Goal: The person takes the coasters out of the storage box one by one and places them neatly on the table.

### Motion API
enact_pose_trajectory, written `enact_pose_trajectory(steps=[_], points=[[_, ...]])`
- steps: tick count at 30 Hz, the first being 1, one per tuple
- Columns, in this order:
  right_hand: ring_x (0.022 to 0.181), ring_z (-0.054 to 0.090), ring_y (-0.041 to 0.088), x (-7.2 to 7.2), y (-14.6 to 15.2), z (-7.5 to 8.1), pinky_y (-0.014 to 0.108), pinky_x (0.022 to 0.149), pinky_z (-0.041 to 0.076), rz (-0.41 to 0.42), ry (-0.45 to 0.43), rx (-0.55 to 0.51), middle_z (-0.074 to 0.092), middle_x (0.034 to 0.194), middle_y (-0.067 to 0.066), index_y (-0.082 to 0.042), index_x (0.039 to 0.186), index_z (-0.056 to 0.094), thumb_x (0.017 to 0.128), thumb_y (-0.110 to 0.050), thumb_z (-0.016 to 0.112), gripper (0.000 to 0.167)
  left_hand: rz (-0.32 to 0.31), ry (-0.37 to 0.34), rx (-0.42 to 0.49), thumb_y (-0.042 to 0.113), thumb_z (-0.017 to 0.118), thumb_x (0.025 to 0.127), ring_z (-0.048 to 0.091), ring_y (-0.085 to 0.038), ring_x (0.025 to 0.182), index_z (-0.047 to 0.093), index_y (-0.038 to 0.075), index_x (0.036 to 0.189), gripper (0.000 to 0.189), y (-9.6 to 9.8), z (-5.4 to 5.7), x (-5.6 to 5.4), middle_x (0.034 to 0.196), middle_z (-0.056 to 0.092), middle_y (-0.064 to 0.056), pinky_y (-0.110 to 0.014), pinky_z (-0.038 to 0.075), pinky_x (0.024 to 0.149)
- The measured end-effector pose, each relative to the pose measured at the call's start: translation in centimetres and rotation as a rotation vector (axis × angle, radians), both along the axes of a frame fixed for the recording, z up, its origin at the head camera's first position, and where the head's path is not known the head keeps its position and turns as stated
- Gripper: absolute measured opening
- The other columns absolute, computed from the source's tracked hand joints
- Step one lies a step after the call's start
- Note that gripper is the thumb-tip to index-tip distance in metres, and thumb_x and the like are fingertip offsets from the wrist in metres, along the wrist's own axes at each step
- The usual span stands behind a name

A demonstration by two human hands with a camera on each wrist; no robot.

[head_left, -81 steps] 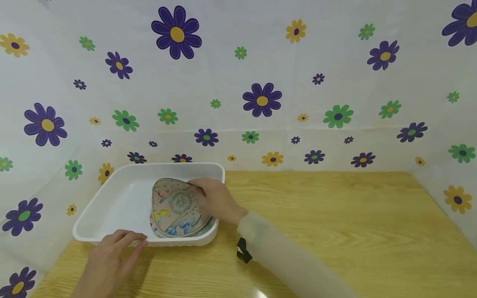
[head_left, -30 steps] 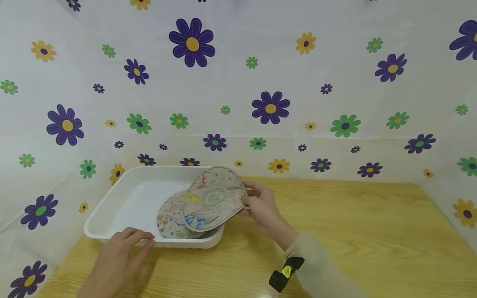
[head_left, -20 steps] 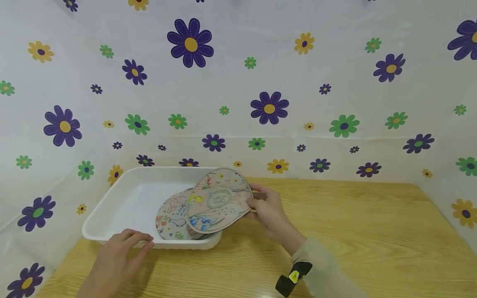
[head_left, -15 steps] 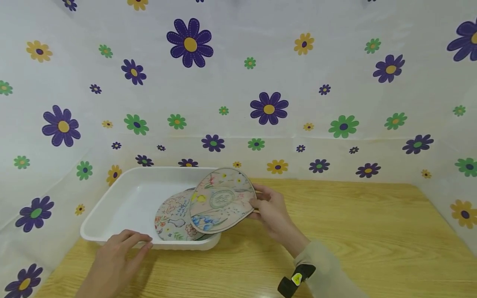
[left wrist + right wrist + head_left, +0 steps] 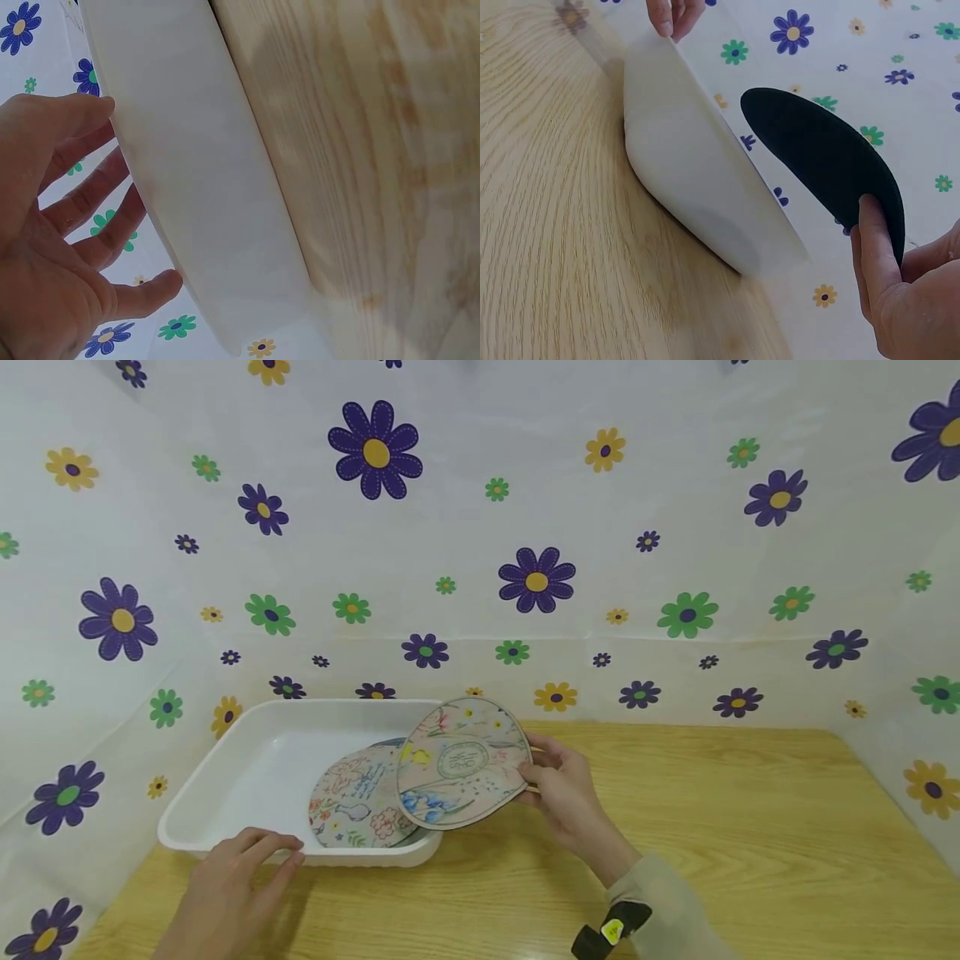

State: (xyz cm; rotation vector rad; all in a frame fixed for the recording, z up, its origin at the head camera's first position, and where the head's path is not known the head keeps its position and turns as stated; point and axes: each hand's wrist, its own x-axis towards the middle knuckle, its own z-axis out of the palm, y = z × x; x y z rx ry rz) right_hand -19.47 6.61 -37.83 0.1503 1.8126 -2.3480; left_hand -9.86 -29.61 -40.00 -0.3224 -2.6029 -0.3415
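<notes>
My right hand [image 5: 566,789] pinches the edge of a rounded, flower-printed mouse pad [image 5: 462,766] and holds it tilted over the right end of a white plastic tray [image 5: 247,777]. In the right wrist view the dark underside of that mouse pad [image 5: 817,157] shows, with fingers laid against it. A second printed mouse pad [image 5: 358,797] lies in the tray, partly covered from sight by the raised one; whether more lie under it I cannot tell. At the tray's near rim my left hand [image 5: 228,885] holds on, its thumb outside and fingertips over the edge.
The tray stands at the left of a wood-grain table [image 5: 697,827], close to the back. A white flower-printed cloth [image 5: 450,527] rises behind and at both sides. A black strap with a small device [image 5: 611,931] sits on the right wrist.
My right hand has lifted one mouse pad from the tray and drawn it rightward, uncovering the second mouse pad. The left hand keeps its place on the rim.
</notes>
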Motion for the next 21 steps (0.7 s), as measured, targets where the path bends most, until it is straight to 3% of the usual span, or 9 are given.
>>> enact_pose_trajectory(steps=[4, 12, 16, 21], points=[[0.089, 0.064, 0.017, 0.0, 0.5, -0.2, 0.021, 0.068, 0.058, -0.01, -0.003, 0.001, 0.059, 0.122, 0.018, -0.005, 0.144, 0.054, 0.101, 0.005, 0.051, 0.044, -0.007, 0.006, 0.02, 0.011, 0.085, 0.078, 0.069, -0.025, 0.081, 0.076, 0.019, 0.091, 0.018, 0.0, 0.0, 0.0, 0.091, 0.072, 0.002, -0.044, 0.053, 0.069], [0.087, 0.065, 0.016, 0.0, 1.8, -0.5, 0.021, 0.067, 0.058, -0.042, -0.016, -0.009, 0.059, 0.123, 0.018, -0.004, 0.145, 0.052, 0.101, 0.006, 0.05, 0.045, 0.069, -0.172, 0.026, 0.026, 0.081, 0.088, 0.07, -0.034, 0.094, 0.076, 0.02, 0.095, 0.01, 0.2, 0.5, 0.1, 0.1, 0.074, -0.004, -0.059, 0.05, 0.076], [0.087, 0.064, 0.015, 0.0, 2.4, -0.6, 0.021, 0.067, 0.057, -0.047, -0.013, -0.005, 0.059, 0.122, 0.017, -0.003, 0.146, 0.05, 0.101, 0.005, 0.05, 0.046, 0.066, -0.166, 0.03, 0.024, 0.081, 0.087, 0.07, -0.033, 0.095, 0.076, 0.021, 0.094, 0.01, 0.3, 0.5, 0.1, 0.1, 0.074, -0.003, -0.052, 0.048, 0.076], [0.086, 0.065, 0.014, 0.0, 3.1, -0.5, 0.02, 0.067, 0.058, -0.06, -0.014, 0.007, 0.059, 0.122, 0.017, -0.003, 0.147, 0.049, 0.102, 0.004, 0.05, 0.046, 0.034, -0.083, 0.009, 0.021, 0.085, 0.082, 0.07, -0.029, 0.09, 0.076, 0.022, 0.092, 0.013, 0.3, 0.3, -0.3, 0.096, 0.074, 0.0, -0.044, 0.046, 0.071]])
